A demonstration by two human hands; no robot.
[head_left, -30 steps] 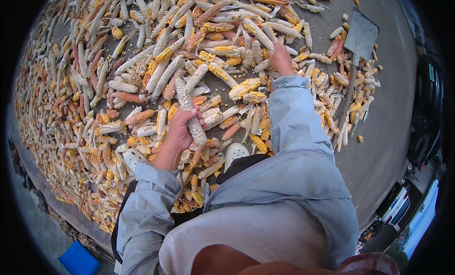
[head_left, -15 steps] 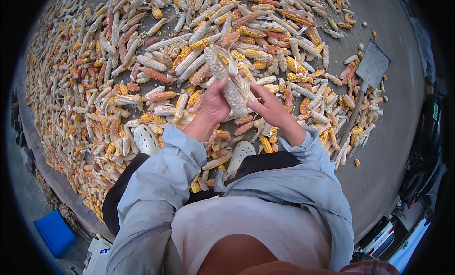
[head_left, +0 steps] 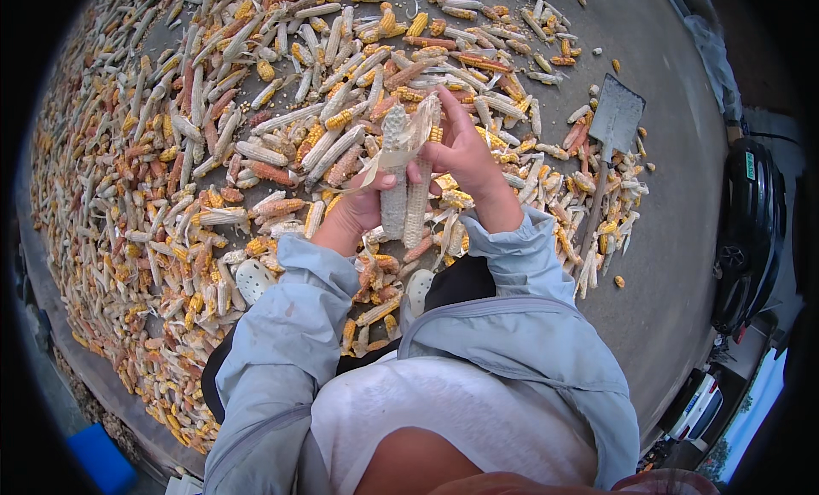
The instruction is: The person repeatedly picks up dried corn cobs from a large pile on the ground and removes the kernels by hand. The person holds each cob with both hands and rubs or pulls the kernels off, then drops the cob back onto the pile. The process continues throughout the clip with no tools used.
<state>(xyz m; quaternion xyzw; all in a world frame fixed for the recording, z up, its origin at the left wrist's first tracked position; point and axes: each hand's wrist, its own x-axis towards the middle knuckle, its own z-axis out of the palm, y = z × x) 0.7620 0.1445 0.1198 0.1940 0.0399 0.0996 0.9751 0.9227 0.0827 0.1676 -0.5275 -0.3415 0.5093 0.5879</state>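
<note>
The left hand is closed around a pale, whitish corn cob, its thumb across the front. Just beside it, the right hand is curled on a second cob, pale along its lower part with some yellow kernels near the top, its index finger stretched upward. The two cobs stand side by side between the hands, and a dry husk lies over their upper part, with a loose strip trailing over the left hand. Whether the hidden fingers behind the cobs touch both of them, I cannot tell.

Nearer the body than the hands come light blue sleeves, and below the hands, among the cobs, a white clog and part of another clog. All around, reaching farthest to the left of the left hand, spreads a wide layer of corn in yellow, reddish and whitish tones. Right of the right hand, a shovel lies with its handle over more cobs on grey ground. Farther right are a black car and a white car; far to the lower left of the left hand is a blue object.
</note>
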